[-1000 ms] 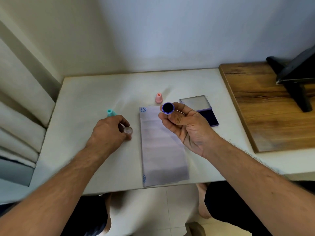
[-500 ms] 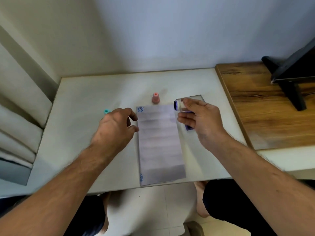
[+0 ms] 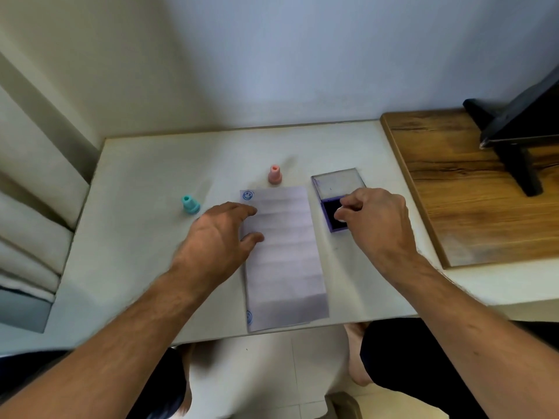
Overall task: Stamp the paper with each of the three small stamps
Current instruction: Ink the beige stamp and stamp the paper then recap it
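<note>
A long strip of pale paper (image 3: 284,261) lies in the middle of the white table, with a blue smiley print at its top left corner and another mark at its bottom left. My left hand (image 3: 217,240) rests flat, fingers spread, on the paper's left edge. My right hand (image 3: 375,219) pinches a small stamp (image 3: 341,213), mostly hidden by the fingers, down on the dark pad of the open purple ink pad (image 3: 335,193). A pink stamp (image 3: 275,175) stands just beyond the paper. A teal stamp (image 3: 190,204) stands left of my left hand.
A wooden board (image 3: 459,192) lies on the right, carrying a black stand (image 3: 514,137). The wall runs close behind the table. Folded pale fabric (image 3: 27,225) sits off the table's left edge. The table's front edge is near my knees.
My right hand turned the stamp face down and moved it right, onto the ink pad. My left hand let go of a small cap and moved onto the paper's left edge.
</note>
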